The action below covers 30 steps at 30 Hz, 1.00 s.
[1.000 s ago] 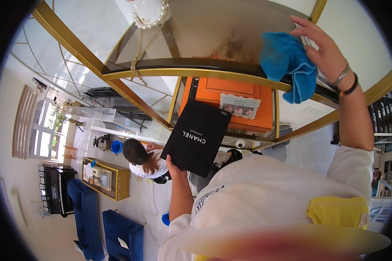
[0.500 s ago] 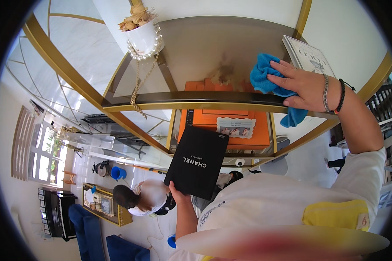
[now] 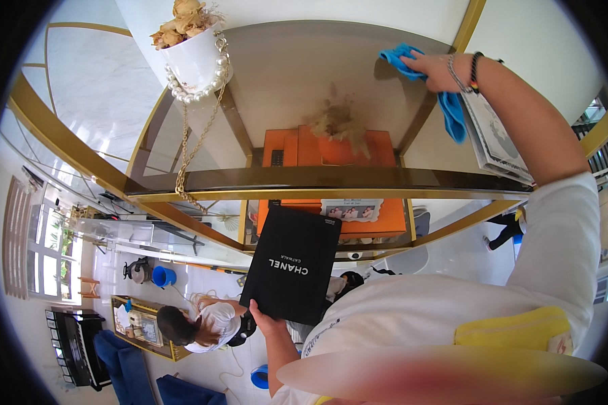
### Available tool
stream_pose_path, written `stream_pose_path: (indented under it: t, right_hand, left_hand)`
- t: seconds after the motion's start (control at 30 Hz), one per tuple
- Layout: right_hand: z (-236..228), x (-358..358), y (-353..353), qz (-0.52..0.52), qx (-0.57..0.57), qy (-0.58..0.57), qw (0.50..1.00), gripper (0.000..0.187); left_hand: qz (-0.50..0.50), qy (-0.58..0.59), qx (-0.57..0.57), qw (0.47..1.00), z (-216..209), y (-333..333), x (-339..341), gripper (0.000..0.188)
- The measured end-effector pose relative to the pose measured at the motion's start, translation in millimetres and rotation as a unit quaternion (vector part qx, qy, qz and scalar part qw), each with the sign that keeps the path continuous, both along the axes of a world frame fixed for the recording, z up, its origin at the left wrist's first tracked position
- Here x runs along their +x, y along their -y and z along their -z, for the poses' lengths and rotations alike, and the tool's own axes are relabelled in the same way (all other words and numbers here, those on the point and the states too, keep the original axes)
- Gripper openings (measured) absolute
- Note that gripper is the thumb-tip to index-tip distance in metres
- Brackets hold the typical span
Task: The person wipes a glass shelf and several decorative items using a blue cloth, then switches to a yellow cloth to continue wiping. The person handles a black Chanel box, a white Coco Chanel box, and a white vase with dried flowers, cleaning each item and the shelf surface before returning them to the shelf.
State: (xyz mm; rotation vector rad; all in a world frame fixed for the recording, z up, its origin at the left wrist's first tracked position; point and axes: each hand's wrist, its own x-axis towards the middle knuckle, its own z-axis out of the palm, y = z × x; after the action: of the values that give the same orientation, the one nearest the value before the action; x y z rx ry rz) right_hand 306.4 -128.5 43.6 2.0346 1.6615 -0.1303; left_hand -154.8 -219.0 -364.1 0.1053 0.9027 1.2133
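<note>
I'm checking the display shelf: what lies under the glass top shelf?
Through the smoked glass top shelf, orange flat boxes show on a lower level, partly veiled by a dried-flower reflection. The black rectangular book covers the lower box fronts.

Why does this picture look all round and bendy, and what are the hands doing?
The picture comes from a small camera worn on a person's head, looking down at their hands. Its lens sees very wide, so straight edges bend near the rim.

There is no machine here, just a person's two bare hands. The right hand presses a blue cloth on a glass shelf with a gold frame. The left hand holds a flat black book by its lower edge.

On the shelf stands a white pot with dried flowers and a string of beads. Some printed sheets lie at its right end. Through the glass you see orange boxes on a lower shelf. Another person is far below on the floor.
</note>
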Motion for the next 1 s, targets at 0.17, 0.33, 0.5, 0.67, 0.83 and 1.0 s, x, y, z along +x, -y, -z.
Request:
stream_pose_path:
  t: [0.17, 0.33, 0.5, 0.67, 0.83, 1.0]
  right_hand:
    - [6.7, 46.4, -51.6, 0.019, -0.016, 0.071, 0.997, 0.073]
    - [1.6, 68.8, -90.1, 0.058, -0.042, 0.058, 0.996, 0.069]
    - [7.9, 88.1, -124.3, 0.056, -0.002, 0.094, 0.994, 0.064]
    - [25.0, 74.6, -173.0, 0.034, 0.048, 0.170, 0.984, 0.023]
    - [17.2, 28.4, -207.6, 0.014, 0.071, 0.180, 0.981, 0.023]
    - [14.5, -15.4, -251.7, -0.033, 0.075, 0.166, 0.983, 0.031]
  left_hand:
    - [0.014, 0.020, -0.003, 1.000, 13.2, 0.7, -6.4, 0.055]
    - [0.014, 0.032, 0.013, 0.999, 11.0, -0.1, -5.3, 0.055]
    - [-0.003, -0.008, -0.005, 1.000, 6.5, -0.1, -5.9, 0.051]
    - [-0.020, -0.001, -0.012, 1.000, 12.2, 0.5, -7.9, 0.046]
    - [-0.047, 0.017, -0.035, 0.998, 14.6, 2.9, -8.6, 0.044]
    - [-0.044, 0.012, -0.033, 0.998, 10.8, 2.3, -8.8, 0.046]
